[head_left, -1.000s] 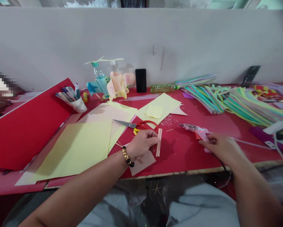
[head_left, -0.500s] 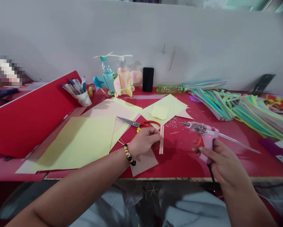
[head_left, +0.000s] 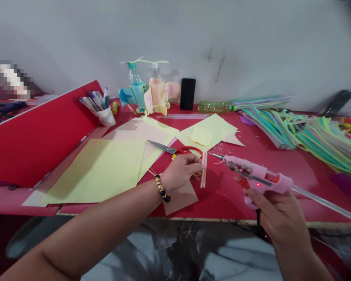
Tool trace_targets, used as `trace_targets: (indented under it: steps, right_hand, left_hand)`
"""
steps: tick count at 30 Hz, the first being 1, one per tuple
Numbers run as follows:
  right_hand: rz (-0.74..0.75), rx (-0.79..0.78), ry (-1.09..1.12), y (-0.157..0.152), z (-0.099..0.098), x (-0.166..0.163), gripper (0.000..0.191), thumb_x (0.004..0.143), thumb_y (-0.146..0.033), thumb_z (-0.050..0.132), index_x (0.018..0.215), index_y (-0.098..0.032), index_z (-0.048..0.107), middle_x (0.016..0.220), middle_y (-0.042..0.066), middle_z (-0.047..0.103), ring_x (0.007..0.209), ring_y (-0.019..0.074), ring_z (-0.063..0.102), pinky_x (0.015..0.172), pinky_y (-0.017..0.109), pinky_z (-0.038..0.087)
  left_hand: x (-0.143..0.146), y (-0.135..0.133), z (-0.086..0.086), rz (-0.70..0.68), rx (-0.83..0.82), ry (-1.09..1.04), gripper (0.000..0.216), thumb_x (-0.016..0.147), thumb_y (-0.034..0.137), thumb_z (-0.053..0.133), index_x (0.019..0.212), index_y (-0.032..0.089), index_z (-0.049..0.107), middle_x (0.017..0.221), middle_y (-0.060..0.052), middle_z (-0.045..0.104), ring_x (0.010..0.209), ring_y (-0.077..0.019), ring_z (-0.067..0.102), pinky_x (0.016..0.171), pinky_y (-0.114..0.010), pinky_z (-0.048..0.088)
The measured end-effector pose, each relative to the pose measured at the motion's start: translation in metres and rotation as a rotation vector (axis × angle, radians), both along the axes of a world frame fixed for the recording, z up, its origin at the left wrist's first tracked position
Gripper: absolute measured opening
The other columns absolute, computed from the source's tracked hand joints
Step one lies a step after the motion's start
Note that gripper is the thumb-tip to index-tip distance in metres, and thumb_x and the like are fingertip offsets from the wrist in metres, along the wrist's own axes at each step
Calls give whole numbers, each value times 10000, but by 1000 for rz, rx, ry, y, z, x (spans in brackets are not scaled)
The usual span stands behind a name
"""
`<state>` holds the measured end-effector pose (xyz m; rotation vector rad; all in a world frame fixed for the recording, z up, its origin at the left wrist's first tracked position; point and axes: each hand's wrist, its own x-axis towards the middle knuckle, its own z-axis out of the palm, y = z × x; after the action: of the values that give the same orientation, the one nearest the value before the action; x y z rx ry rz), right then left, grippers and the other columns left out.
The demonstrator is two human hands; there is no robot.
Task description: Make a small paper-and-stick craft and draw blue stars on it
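white cup (head_left: 106, 118): marker pens (head_left: 92, 100) | right hand (head_left: 276, 218): pink glue gun (head_left: 259, 179)

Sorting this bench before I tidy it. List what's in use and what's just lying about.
In use: left hand on pale sticks; right hand gripping pink hot glue gun with glue stick.

Lying about: red-handled scissors, yellow card, pen cup, black phone, coloured straws.

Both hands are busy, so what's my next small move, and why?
Probably touch the nozzle of the pink hot glue gun to the pale strips: your right hand aims it there, its red light is on, and your left hand holds them.
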<state>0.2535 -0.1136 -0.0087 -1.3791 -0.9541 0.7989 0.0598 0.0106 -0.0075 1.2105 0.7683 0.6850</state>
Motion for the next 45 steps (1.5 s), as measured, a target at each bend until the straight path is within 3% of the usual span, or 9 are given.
trace_targets:
  steps: [3,9,22,28,33,37,45]
  right_hand:
    - [-1,-10,-151,-4,0,-2,278,783,-316,678,1042,-216,682,954,46,711,877,202,636,745,268,513]
    - [17,-26,-220,-4,0,-3,273,804,-350,649,1035,-209,682,947,48,698,714,148,590,583,219,481]
    - [53,-12,-296,0,2,-4,250,833,-360,616,1036,-221,662,933,40,677,782,168,600,585,233,464]
    - [64,-17,-368,0,6,-4,249,840,-374,601,1011,-204,663,958,55,673,850,200,607,681,285,488]
    - [68,-14,-342,-1,6,-5,235,835,-377,605,996,-212,650,929,43,670,783,181,608,634,274,477]
    - [87,-10,-344,-1,5,-4,251,836,-372,603,1037,-226,632,1017,48,669,907,215,615,727,300,485]
    - [87,15,-380,-3,6,-3,207,828,-356,606,986,-226,640,1012,49,679,958,243,617,845,348,473]
  left_hand:
    - [0,-1,1,16,26,21,151,742,247,637,697,132,550,634,14,530,579,-78,515,553,-208,471]
    - [1,-2,2,15,82,71,144,759,233,620,698,121,554,631,17,516,557,-65,488,528,-190,464]
    - [1,-2,-2,8,97,51,143,754,232,620,696,125,546,629,22,515,550,-62,485,510,-183,448]
    - [1,-3,-1,12,111,62,134,752,235,616,699,124,563,637,18,520,558,-62,484,513,-180,445]
    - [1,-3,0,8,111,67,126,755,231,609,702,126,564,639,18,518,566,-66,487,516,-181,448]
    - [1,-3,0,7,120,63,127,754,222,612,695,124,557,634,23,513,561,-59,474,516,-174,439]
    - [0,-3,-1,2,119,64,132,756,240,612,714,126,562,653,13,525,576,-73,497,527,-192,463]
